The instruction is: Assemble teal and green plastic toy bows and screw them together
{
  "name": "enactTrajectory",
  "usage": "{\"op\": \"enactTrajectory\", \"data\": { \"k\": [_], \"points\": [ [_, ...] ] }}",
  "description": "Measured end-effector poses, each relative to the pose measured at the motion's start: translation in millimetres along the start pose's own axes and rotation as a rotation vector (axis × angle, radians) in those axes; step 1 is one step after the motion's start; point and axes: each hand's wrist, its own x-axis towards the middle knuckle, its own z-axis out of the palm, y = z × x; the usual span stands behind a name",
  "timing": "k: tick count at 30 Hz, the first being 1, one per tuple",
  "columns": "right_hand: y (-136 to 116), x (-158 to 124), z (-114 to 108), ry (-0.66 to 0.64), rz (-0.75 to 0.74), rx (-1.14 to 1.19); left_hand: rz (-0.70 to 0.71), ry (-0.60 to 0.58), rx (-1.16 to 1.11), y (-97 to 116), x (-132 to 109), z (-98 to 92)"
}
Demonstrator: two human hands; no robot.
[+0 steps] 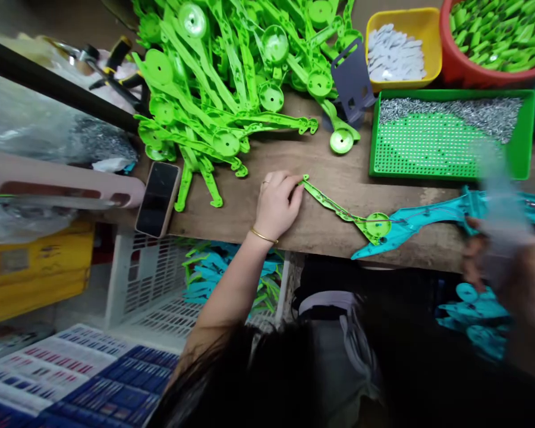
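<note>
My left hand [278, 205] pinches the far end of a slim light-green plastic arm [327, 204] lying on the wooden bench. A thin wire or cord runs along this arm to its round hub. The hub overlaps the pointed end of a long turquoise plastic part [421, 219], which extends to the right. My right hand [494, 255] is smeared by motion beside the turquoise part, near the bench's front edge. A pale translucent blur covers part of that hand, and I cannot make out what it is or whether the fingers hold anything.
Green plastic arms [232, 77] are heaped at the back, beside a grey bracket [351, 80]. A green tray [377, 142] holds small metal screws. A yellow bin [373, 18] and red tub [446, 35] stand behind. A phone [157, 199] lies left, above a white crate [129, 279].
</note>
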Motion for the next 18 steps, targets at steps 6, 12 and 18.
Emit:
{"op": "enactTrajectory", "data": {
  "k": [6, 12, 18],
  "points": [
    [-18.5, 52.2, 82.8, -0.129, -0.544, -0.355, -0.047, 0.04, -0.079, 0.0, -8.6, -2.2],
    [-22.4, 54.3, 113.6, -0.12, -0.709, -0.55, -0.033, 0.004, -0.121, -7.0, -9.8, 3.1],
    [-23.4, 55.7, 135.3, -0.126, -0.749, -0.661, -0.055, 0.001, -0.18, -11.2, -9.5, 2.8]
  ]
}}
